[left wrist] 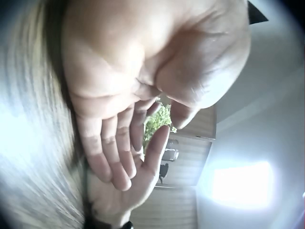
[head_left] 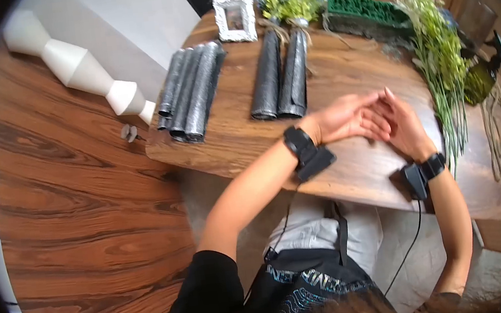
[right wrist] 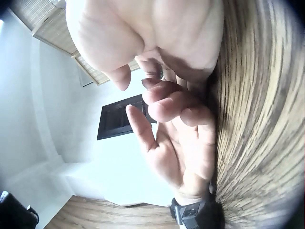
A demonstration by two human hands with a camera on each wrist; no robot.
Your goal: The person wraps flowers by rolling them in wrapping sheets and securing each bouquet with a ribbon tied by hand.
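Over the front of the wooden table, my left hand and right hand meet at the fingertips, palms turned inward. Neither holds an object. In the left wrist view, the left hand has gently bent fingers that overlap the right hand. The right wrist view shows the right hand with loosely bent fingers in front of the left hand. Just beyond the left hand lie two dark shiny rolls with twine and yellow-green and blue flowers at their far ends.
Several silvery-dark rolls are piled at the table's left, below a white ornate frame. A green box stands at the back. Long-stemmed flowers, a green pump bottle and twine occupy the right side.
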